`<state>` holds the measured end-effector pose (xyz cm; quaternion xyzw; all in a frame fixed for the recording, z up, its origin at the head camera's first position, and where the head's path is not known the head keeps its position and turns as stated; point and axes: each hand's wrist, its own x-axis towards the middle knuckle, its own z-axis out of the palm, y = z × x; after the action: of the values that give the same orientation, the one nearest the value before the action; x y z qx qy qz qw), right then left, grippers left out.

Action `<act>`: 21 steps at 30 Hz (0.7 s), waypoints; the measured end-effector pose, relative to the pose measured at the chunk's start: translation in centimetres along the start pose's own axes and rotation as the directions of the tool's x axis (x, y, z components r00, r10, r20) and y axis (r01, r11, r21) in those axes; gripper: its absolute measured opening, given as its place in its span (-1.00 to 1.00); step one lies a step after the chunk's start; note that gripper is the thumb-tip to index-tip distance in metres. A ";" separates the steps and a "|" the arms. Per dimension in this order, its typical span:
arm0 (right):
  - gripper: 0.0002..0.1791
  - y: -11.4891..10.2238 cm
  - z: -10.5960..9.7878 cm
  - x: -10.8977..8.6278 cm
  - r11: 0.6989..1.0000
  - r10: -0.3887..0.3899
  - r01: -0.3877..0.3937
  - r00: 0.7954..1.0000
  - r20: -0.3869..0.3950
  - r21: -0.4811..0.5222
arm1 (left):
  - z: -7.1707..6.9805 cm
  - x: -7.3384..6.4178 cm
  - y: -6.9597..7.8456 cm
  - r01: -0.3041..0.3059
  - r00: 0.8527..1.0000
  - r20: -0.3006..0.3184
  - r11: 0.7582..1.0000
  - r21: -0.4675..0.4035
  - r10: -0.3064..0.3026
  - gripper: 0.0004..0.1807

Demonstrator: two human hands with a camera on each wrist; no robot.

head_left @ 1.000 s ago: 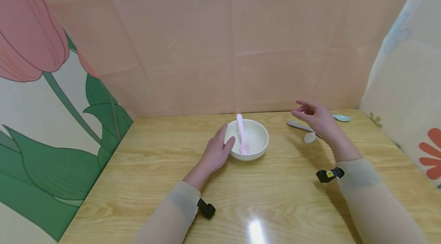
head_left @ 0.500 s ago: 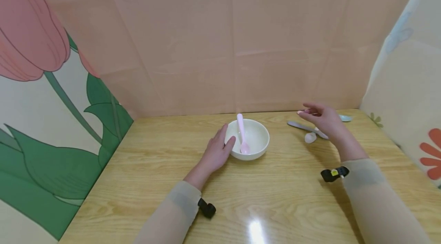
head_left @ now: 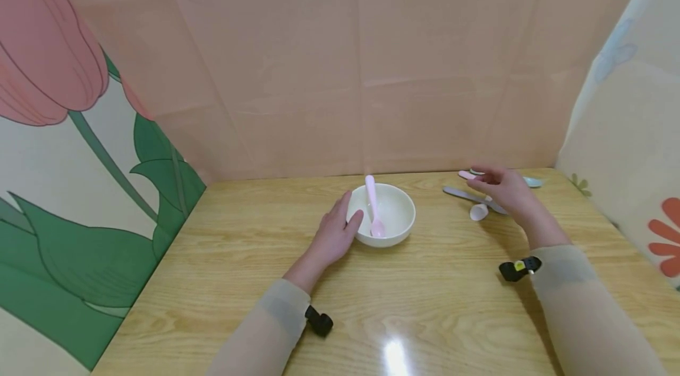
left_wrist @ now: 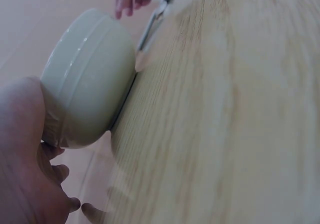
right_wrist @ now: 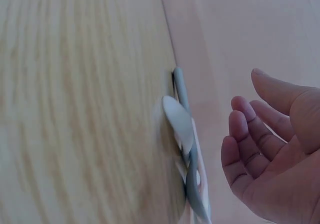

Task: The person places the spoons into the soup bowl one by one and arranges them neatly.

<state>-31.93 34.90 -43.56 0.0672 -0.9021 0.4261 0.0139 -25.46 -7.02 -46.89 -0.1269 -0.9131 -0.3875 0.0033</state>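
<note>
One pink spoon (head_left: pixel 374 206) leans inside the round, glossy white bowl (head_left: pixel 390 241), whose rim the left hand (head_left: pixel 334 235) holds between thumb and fingers; that piece is judged placed, while a grey utensil (head_left: pixel 461 193), a white spoon (head_left: pixel 478 212), a pink handle (head_left: pixel 466 175) and a pale blue spoon (head_left: pixel 533 182) lie outside on the wood-grained counter (head_left: pixel 425 305). The right hand (head_left: pixel 507 190) hangs over this cluster, fingers loosely bent, thumb well apart, nothing held. The loose pieces are slim, round-ended, partly crossed and apparently smooth plastic.
</note>
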 end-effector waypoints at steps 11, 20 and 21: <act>-0.25 1.1 0.2 -0.2 0.998 -0.008 0.008 1.000 0.006 -0.057 | 0.0 0.1 -0.1 -0.010 1.000 0.000 1.000 -0.005 0.010 -0.21; -0.31 1.8 0.3 -0.1 0.996 -0.012 0.012 1.000 0.006 -0.090 | -0.1 0.1 0.0 0.000 1.000 0.005 1.000 -0.011 0.000 -0.21; -0.31 1.8 0.4 -0.1 0.996 -0.009 0.010 1.000 0.011 -0.087 | -0.1 0.0 0.0 0.002 1.000 0.006 1.000 -0.012 -0.002 -0.21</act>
<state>-32.04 35.77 -45.18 0.0730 -0.9195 0.3859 0.0139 -25.52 -7.08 -46.87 -0.1269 -0.9109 -0.3926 -0.0004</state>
